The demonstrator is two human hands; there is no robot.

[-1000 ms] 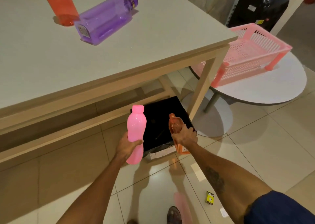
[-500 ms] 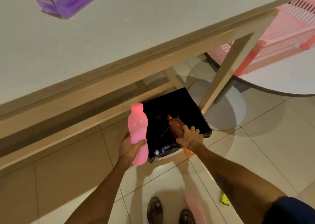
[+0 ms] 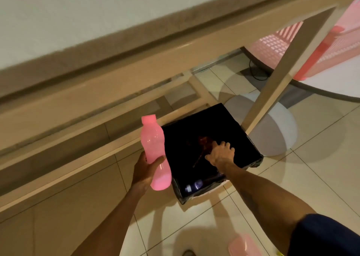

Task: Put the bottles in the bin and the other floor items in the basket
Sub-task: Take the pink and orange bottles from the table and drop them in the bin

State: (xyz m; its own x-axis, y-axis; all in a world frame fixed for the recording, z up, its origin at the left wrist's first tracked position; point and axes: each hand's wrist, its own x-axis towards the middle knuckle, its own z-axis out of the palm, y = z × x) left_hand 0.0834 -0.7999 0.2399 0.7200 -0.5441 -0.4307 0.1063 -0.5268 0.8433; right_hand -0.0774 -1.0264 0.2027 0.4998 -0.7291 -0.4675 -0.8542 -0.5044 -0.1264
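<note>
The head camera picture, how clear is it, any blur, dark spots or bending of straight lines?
Head view: warm, dim light; the table edge is smeared by motion blur and bows from the wide lens; the black bin interior is nearly lost in darkness, so the orange bottle below the right hand is barely readable; the pink bottle in the left hand stays fairly sharp.

Bottle (image 3: pixel 154 154) in left hand (image 3: pixel 143 171): solid bright pink, cap same pink. Bin (image 3: pixel 241 138) under right hand (image 3: pixel 221 153): lined glossy black; a dim reddish-orange bottle (image 3: pixel 203 139) just beyond the fingertips. Purple-tinted bottle (image 3: pixel 194 185), white cap, near the wrist. Basket (image 3: pixel 331 47) far right: pink lattice. Floor (image 3: pixel 321 158) tiles cream with dark grout. Sleeve (image 3: pixel 327 236) navy.
</note>
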